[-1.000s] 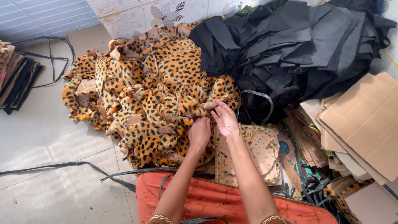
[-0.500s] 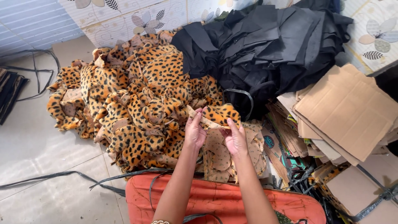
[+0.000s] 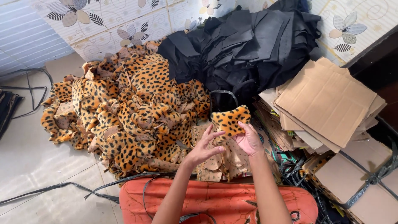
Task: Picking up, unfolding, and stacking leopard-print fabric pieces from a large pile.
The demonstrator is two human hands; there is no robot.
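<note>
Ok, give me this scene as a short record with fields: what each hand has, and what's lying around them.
left hand: left hand open, fingertips touching the leopard-print piece
right hand: right hand holds that piece from below
held piece: small, furry, orange with black spots, lifted above the floor
left of hands: leopard-print pile on the tiled floor
behind: black fabric pile against the wall
right: cardboard sheets, stacked
under hands: flat tan cut-outs
near edge: orange cushion

Pale tiled floor (image 3: 29, 166) in bright, even light. Behind, wall tiles (image 3: 120, 20) printed with leaves and flowers; blue-white ribbed panel (image 3: 25, 37) at left. Dark straps (image 3: 45, 193) trailing across the floor; dark wooden frame (image 3: 373, 54) at right.
</note>
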